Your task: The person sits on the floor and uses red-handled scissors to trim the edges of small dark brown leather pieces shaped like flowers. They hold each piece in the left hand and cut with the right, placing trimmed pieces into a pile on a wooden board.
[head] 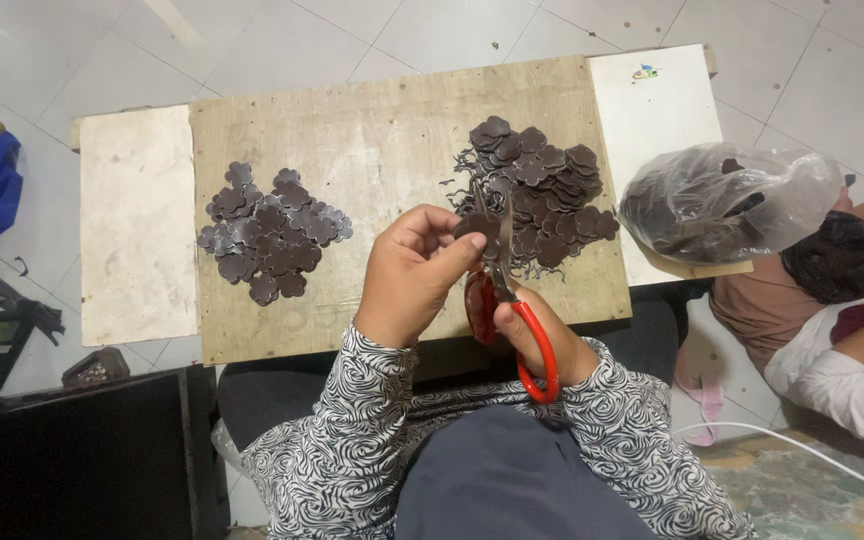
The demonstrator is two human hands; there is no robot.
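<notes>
Scissors (512,320) blades hidden behind dark piece (475,224) left hand (407,280) pinches.

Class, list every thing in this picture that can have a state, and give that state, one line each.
Left hand: pinching a dark brown cut-out piece.
Right hand: gripping red-handled scissors, blades at the piece.
Left pile of pieces: spread flat on the wooden board.
Right pile: heaped, with trimmings.
Clear plastic bag: filled with dark pieces.
</notes>
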